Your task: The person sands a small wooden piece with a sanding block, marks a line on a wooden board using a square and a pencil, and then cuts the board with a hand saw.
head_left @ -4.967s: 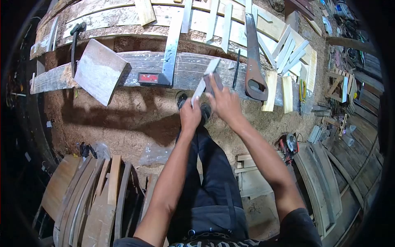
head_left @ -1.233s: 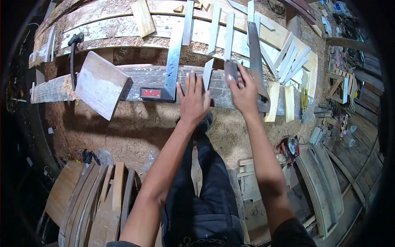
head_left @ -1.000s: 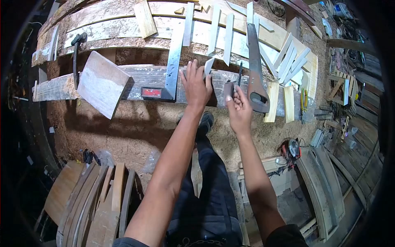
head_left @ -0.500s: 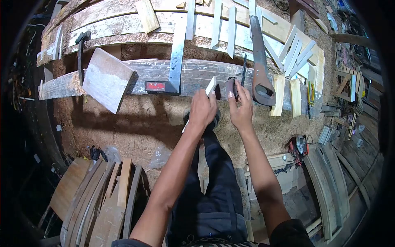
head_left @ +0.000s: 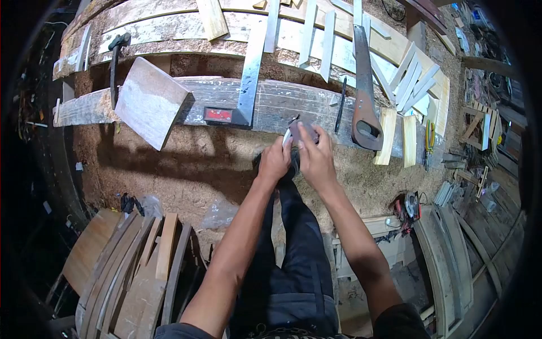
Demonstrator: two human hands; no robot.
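Observation:
My left hand [head_left: 274,161] grips a thin white wooden strip [head_left: 287,137], mostly hidden behind its fingers. In my right hand [head_left: 317,161] is a brown piece of sandpaper [head_left: 295,134], pressed against the strip's upper end. Both hands meet just in front of the worn plank bench [head_left: 282,104]. A try square [head_left: 249,79] with a red-marked stock lies left of them. To their right are a slim black pencil-like tool [head_left: 341,104] and a handsaw [head_left: 363,73] with a wooden handle.
A hammer [head_left: 116,56] and a tilted wooden board [head_left: 149,101] rest at the bench's left. Pale cut strips [head_left: 418,79] and yellow-handled pliers [head_left: 430,135] lie right. Curved wooden pieces [head_left: 121,271] stand lower left; a red power tool [head_left: 407,206] sits lower right.
My right hand has picked the sandpaper off the bench and brought it left and down onto the strip. The hands are now together; the view has shifted slightly.

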